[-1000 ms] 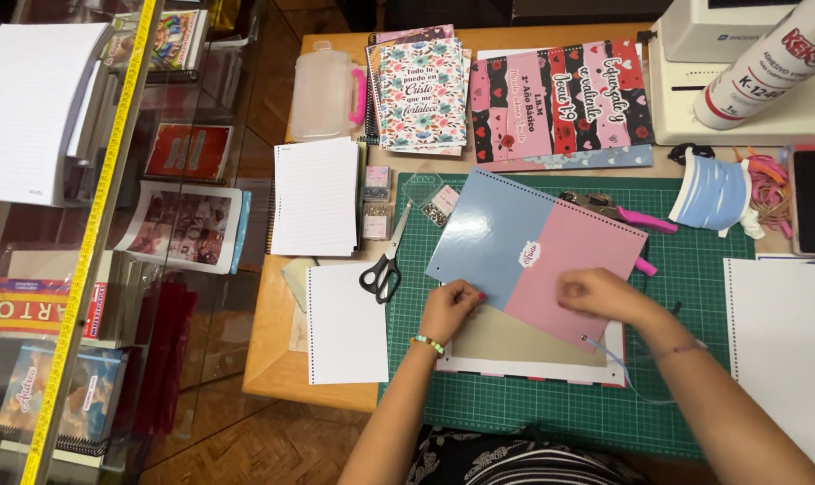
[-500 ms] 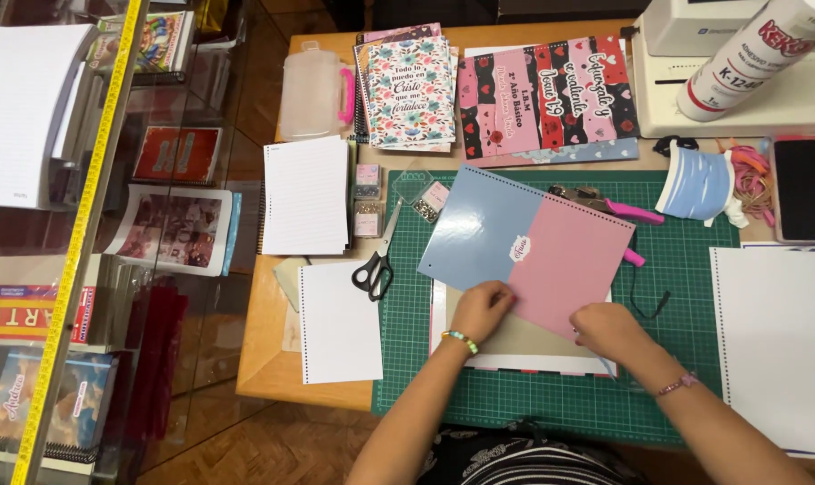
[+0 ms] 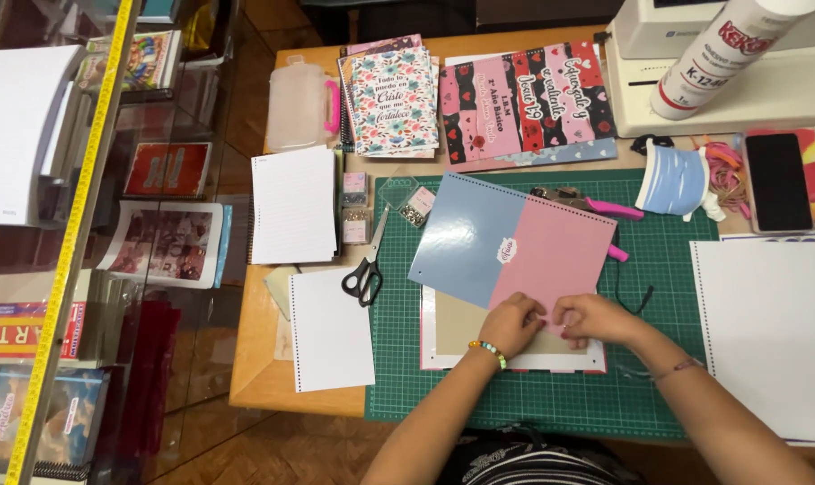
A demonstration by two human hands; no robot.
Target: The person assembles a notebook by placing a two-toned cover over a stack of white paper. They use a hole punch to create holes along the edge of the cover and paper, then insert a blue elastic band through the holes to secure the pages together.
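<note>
A blue-and-pink notebook cover [image 3: 511, 244] with a punched edge lies tilted on the green cutting mat [image 3: 659, 395]. Under its lower part sits a beige board with a white, pink-trimmed border [image 3: 452, 332]. My left hand [image 3: 512, 325], a beaded bracelet on its wrist, and my right hand [image 3: 591, 319] meet at the cover's lower edge, fingers pinching where the cover overlaps the board. Exactly what the fingertips grip is hidden.
Black scissors [image 3: 364, 277] lie at the mat's left edge beside punched white sheets [image 3: 331, 328] and a lined pad [image 3: 293, 205]. Printed covers [image 3: 526, 101] and a floral notebook [image 3: 391, 94] lie behind. A paper stack [image 3: 766, 337], phone [image 3: 777, 180], pink pen [image 3: 612, 209] and blue ribbon roll [image 3: 672, 178] are right.
Both hands have slid down the cover to its lower edge and come together. The view has shifted slightly; the cover stays in place.
</note>
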